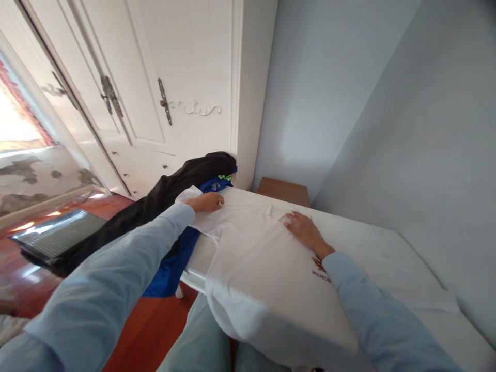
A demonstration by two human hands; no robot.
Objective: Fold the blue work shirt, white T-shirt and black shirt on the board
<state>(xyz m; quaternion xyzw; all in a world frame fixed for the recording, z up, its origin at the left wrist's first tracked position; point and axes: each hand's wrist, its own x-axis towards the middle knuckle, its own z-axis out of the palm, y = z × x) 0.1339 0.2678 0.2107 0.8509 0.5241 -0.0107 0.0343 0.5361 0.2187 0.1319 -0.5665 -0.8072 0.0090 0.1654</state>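
A white T-shirt (256,258) with a small red print lies spread over a white table (387,248), its lower part hanging over the near edge. My left hand (207,202) rests on the shirt's left sleeve, fingers lying flat and together. My right hand (306,230) lies flat on the shirt near its collar, fingers stretched out. Both arms wear light blue sleeves.
A black garment (155,204) and a blue one (174,266) hang over the table's left end. A white wardrobe (155,88) stands behind, a brown wooden piece (284,189) in the corner. A grey wall runs along the right. The floor is red-brown wood with a dark mat (54,235).
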